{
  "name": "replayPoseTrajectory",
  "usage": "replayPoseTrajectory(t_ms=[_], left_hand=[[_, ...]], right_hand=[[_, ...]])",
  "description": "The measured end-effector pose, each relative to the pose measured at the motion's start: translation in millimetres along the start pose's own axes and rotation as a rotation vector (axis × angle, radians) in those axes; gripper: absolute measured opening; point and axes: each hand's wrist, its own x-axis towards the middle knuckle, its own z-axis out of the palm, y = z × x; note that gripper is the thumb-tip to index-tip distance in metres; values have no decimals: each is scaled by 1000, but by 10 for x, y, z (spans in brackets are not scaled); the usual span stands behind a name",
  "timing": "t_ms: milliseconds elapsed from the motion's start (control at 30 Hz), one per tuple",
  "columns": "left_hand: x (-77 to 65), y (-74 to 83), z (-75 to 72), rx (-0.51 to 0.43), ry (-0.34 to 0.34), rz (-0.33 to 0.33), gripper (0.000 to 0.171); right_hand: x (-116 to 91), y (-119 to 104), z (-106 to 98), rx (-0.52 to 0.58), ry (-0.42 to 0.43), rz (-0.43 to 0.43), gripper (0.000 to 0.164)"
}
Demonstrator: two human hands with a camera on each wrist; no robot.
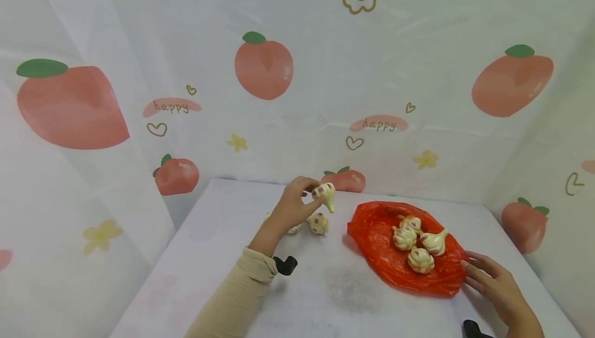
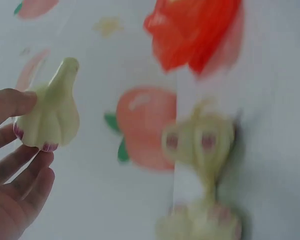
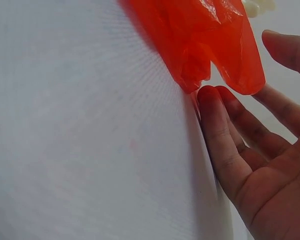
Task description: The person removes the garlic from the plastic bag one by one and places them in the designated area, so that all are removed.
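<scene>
My left hand [image 1: 292, 204] pinches a garlic bulb [image 1: 325, 194] between thumb and fingers, lifted above the table. The left wrist view shows that bulb [image 2: 52, 112] with its stem pointing up and purple marks low on it. Below the hand, other garlic bulbs [image 1: 318, 223] lie on the table, partly hidden by the hand and forearm. To the right a red plastic bag [image 1: 378, 255] is spread out with several garlic bulbs [image 1: 421, 260] on it. At its right edge is my right hand [image 1: 499, 286], fingers loosely extended; in the right wrist view the fingertips [image 3: 212, 100] touch the bag's edge.
The white table [image 1: 200, 276] ends at the back against a hanging white cloth [image 1: 297, 136] printed with peaches and flowers. A black wrist-camera piece [image 1: 285, 265] sits at my left wrist, another [image 1: 473, 328] by the right.
</scene>
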Motion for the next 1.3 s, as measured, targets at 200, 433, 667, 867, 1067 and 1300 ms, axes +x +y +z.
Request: replayPoseTrajectory(t_ms=[200, 433, 667, 867, 1067, 1300], left_hand=[[-231, -229, -405, 20, 54, -97, 32], [-517, -494, -712, 42, 79, -242, 38], [-777, -693, -851, 72, 111, -312, 37], [-941, -826, -918, 95, 105, -371, 36], [-1085, -929, -966, 116, 100, -427, 34], [-1201, -1042, -983, 108, 93, -468, 34]], right_hand=[[1, -3, -21, 2, 3, -11, 96], [-2, -4, -34, 22, 2, -22, 95], [6, 23, -21, 8, 5, -5, 97], [9, 29, -8, -3, 6, 4, 98], [3, 15, 5, 11, -3, -4, 96], [11, 23, 11, 15, 0, -1, 96]])
